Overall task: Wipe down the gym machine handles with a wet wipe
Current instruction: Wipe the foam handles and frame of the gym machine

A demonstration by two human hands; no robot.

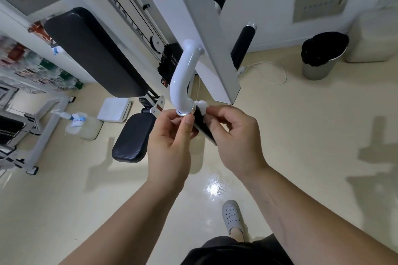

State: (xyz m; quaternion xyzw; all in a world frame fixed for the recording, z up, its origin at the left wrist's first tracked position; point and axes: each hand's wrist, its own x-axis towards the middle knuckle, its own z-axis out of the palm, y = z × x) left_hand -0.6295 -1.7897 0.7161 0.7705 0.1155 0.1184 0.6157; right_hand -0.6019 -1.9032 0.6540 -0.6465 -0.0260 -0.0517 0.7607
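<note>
Your left hand (170, 142) pinches the handle (203, 128) steady so your right hand (234, 135), pinching the wet wipe (202, 106), can rub it.

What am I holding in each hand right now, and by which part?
The right hand pinches a bunched wet wipe against the top of the black handle grip. The left hand pinches that grip just below its chrome collar.
</note>
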